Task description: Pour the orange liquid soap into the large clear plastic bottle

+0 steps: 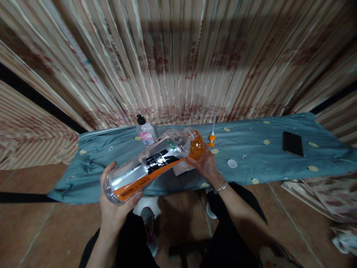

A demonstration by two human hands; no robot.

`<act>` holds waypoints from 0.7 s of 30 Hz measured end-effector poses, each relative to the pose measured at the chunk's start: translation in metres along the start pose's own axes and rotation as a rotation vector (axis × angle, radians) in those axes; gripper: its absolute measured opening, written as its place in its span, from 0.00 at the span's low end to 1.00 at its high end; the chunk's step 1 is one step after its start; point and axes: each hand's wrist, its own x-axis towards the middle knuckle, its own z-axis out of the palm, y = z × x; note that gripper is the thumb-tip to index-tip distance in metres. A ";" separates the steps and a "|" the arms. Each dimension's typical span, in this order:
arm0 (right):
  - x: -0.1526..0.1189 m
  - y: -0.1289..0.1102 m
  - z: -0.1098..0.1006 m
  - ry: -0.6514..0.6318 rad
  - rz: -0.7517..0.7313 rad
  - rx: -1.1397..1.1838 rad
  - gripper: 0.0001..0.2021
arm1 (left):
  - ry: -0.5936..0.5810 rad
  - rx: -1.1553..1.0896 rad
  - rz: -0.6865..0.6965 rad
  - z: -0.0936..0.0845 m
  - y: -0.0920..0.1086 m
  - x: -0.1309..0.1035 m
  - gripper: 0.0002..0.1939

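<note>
The left hand [112, 212] cups the base of the large bottle [158, 160], seemingly to support its tilt; at the bottle's neck, the right hand [206, 165] grasps an amber container [196, 148], apparently to align the openings; right of the bottle lies an orange pump [212, 139].

The big bottle [152, 163] is clear, glossy plastic around a silvery label [129, 180] with a metallic sheen, and the orange bottle [196, 148] is see-through plastic, smooth and shiny. The pump [212, 138] looks like smooth plastic, and the bracelet [221, 187] like polished metal. The tablecloth [245, 134] is wrinkled cloth with a soft sheen, the curtain [173, 44] pleated cloth, and the floor [30, 227] looks mostly matt.
</note>
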 end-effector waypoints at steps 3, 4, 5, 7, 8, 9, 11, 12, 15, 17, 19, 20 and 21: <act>0.001 -0.004 -0.002 -0.012 0.048 -0.011 0.48 | 0.002 -0.007 -0.012 0.000 0.000 0.000 0.61; 0.001 -0.004 -0.002 -0.014 0.057 -0.010 0.48 | -0.001 -0.005 -0.015 0.000 0.000 0.000 0.61; 0.002 -0.005 -0.002 -0.015 0.062 -0.006 0.49 | -0.004 -0.003 -0.016 0.000 0.001 0.000 0.61; 0.002 -0.005 -0.002 -0.010 0.067 0.003 0.49 | -0.007 -0.003 -0.013 0.000 0.001 0.000 0.62; 0.002 -0.005 -0.002 -0.002 0.068 0.004 0.49 | -0.007 -0.006 -0.009 0.000 0.002 0.000 0.62; 0.002 -0.005 -0.001 0.007 0.068 0.003 0.49 | -0.007 -0.009 -0.005 0.000 0.002 0.000 0.62; 0.002 -0.004 -0.001 0.023 0.060 -0.001 0.49 | -0.007 -0.010 0.002 0.000 0.003 0.000 0.62; 0.002 -0.004 -0.001 0.028 0.053 0.000 0.49 | -0.008 -0.009 0.004 0.000 0.003 0.000 0.62; 0.001 -0.001 0.000 0.032 0.026 0.020 0.47 | -0.019 -0.014 0.004 0.000 0.003 0.000 0.61; 0.001 0.001 0.000 0.031 0.013 0.037 0.47 | -0.022 -0.009 0.003 0.000 0.002 0.000 0.61; 0.000 0.002 0.001 0.032 0.005 0.044 0.46 | -0.016 -0.004 0.001 0.000 0.002 0.000 0.61; 0.000 0.003 0.001 0.034 0.002 0.041 0.46 | -0.011 -0.004 -0.001 0.000 0.002 0.000 0.61; 0.000 0.003 0.001 0.035 -0.001 0.035 0.46 | -0.008 -0.006 -0.005 0.000 0.002 0.000 0.61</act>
